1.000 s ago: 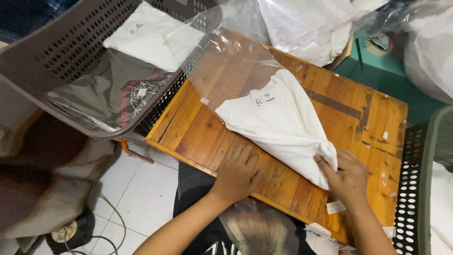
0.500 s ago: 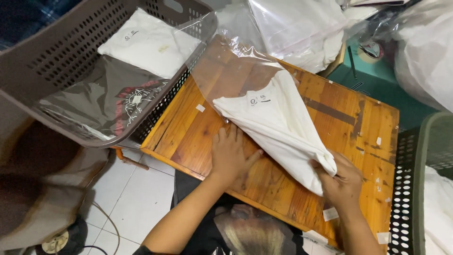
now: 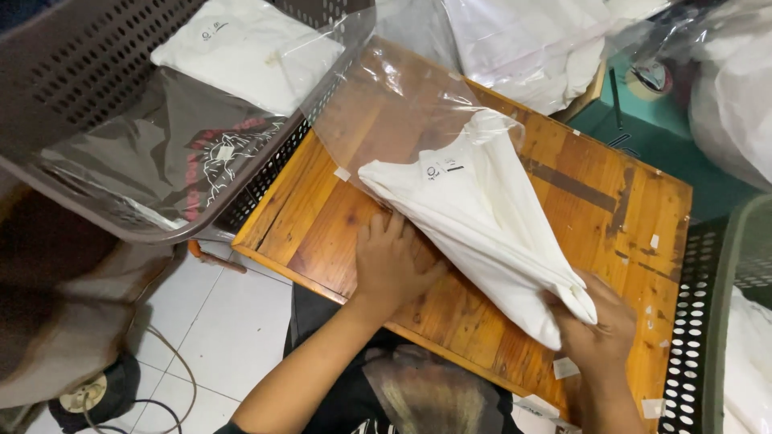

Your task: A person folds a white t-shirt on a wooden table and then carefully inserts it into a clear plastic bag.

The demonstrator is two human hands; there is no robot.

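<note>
We are sliding the folded white shirt into the clear bag (left hand flat, open on the tabletop; right hand gripping the shirt's end), needing a steady push.

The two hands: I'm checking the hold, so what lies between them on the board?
In the head view, the folded white garment lies between the left hand, flat on the wooden board, and the right hand at its lower end.

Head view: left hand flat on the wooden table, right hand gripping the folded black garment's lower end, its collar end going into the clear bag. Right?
Not quite. In the head view the folded garment is white, not black. The rest holds: left hand flat on the wooden table, right hand gripping its lower end, collar end inside the clear bag.
</note>
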